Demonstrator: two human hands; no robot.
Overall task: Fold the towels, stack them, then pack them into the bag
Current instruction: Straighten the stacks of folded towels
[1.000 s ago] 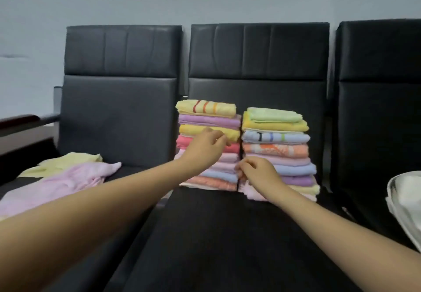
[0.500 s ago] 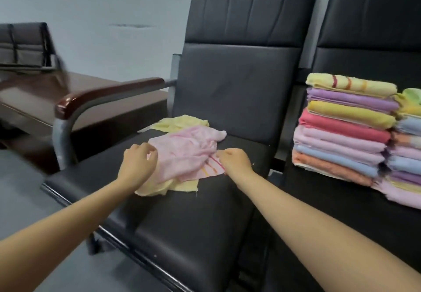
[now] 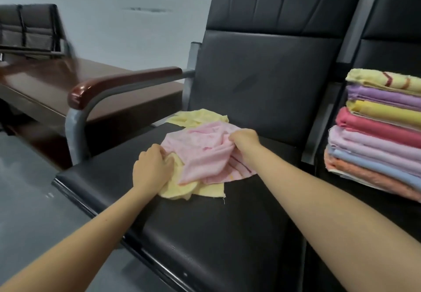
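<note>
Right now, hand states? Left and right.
Left hand: curled on the crumpled pale yellow towel.
Right hand: gripping the crumpled pink cloth towel.

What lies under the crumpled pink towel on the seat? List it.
A crumpled pale yellow towel lies under the crumpled pink towel, showing behind and in front of it. Its middle is covered. Both rest on the black padded seat. Anything else beneath is hidden.
</note>
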